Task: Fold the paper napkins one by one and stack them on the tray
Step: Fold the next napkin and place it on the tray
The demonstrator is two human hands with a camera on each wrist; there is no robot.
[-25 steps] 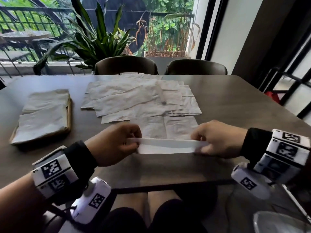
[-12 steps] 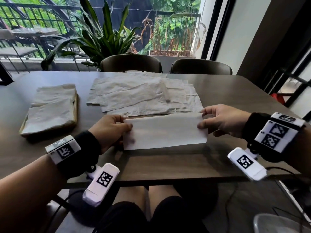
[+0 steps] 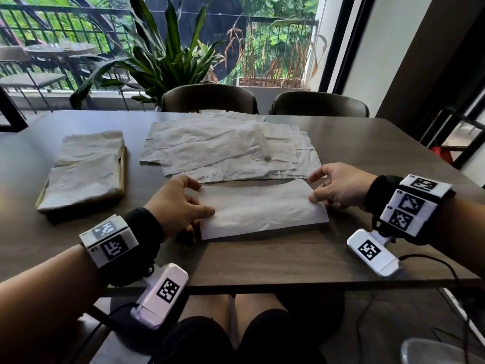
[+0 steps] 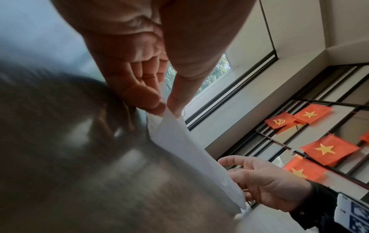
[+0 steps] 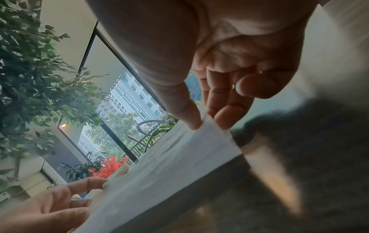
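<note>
Napkin in work (image 3: pixel 262 208): folded to a long strip, lying on the surface (image 3: pixel 262 258) near its front edge, long sides parallel to that edge.
Left hand (image 3: pixel 178 203): thumb and fingers pinching the strip's left end (confirmed in left wrist view).
Right hand (image 3: pixel 338 185): thumb and forefinger pinching the strip's right end; other fingers loosely spread.
Unfolded napkins (image 3: pixel 225 151): overlapping sheets just beyond the strip, front edges close to its far side.
Tray (image 3: pixel 122 169): well left, carrying folded napkins (image 3: pixel 84 169).
Open room: bare surface between strip and tray, also right of the right hand.
</note>
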